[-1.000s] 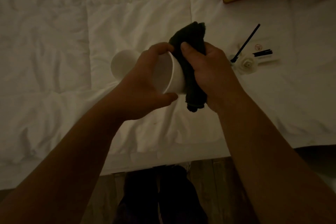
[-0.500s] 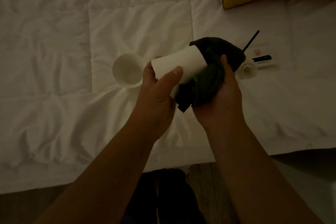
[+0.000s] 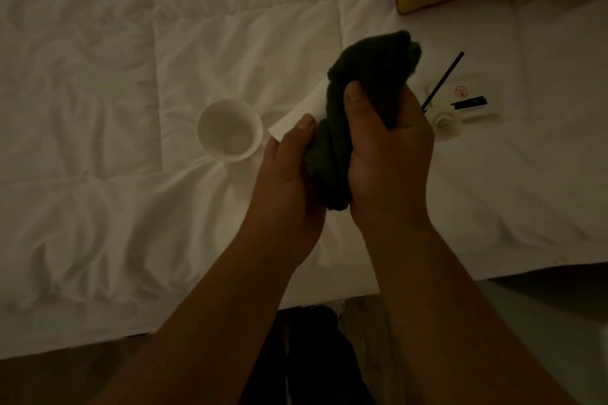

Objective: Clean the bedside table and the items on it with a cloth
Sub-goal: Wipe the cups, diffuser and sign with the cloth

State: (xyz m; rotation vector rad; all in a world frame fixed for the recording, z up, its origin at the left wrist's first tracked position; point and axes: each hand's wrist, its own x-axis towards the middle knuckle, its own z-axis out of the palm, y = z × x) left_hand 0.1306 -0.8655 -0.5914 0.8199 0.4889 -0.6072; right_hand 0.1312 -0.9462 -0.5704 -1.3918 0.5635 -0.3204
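My left hand (image 3: 289,171) grips the white paper cup (image 3: 304,110) over the bed (image 3: 98,76); my right hand (image 3: 388,154) clenches the dark cloth (image 3: 362,102), wrapped round the cup's far end. The cup's long axis slants up-right, its rim toward the lower left. Beyond, a second cup (image 3: 228,131) stands upright.

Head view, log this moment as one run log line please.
step: wiping cup | left hand: holds white cup | right hand: grips dark cloth around cup | second cup: on bed
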